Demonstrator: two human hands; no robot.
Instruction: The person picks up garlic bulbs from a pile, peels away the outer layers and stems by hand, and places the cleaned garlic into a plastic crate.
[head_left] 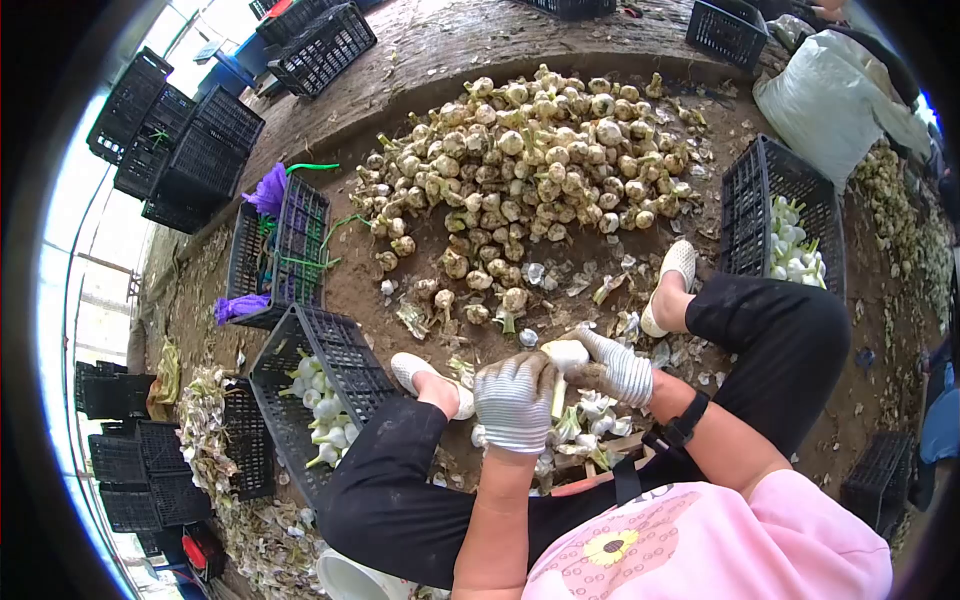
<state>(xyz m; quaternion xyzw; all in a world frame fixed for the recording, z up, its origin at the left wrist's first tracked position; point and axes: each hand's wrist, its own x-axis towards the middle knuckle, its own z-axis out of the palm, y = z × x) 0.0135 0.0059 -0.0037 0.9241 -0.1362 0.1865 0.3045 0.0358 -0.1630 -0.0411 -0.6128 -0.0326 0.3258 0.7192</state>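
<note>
A white peeled garlic bulb (566,354) with a pale stem pointing down is held between my two gloved hands, above the ground between my feet. My left hand (515,400), in a striped glove with a dirty palm, is closed at the stem side of the bulb. My right hand (612,368), gloved the same way, has its fingers pressed against the bulb's right side. Beyond them lies a large heap of unpeeled garlic (540,160). Below my hands, several cleaned bulbs (597,412) lie among peelings.
Black crates holding white garlic stand at left (345,355) and right (755,215). Another crate (305,235) holds purple netting (268,190). A white sack (825,105) is at the upper right, and a white bucket (350,578) at the lower left. Skins litter the soil.
</note>
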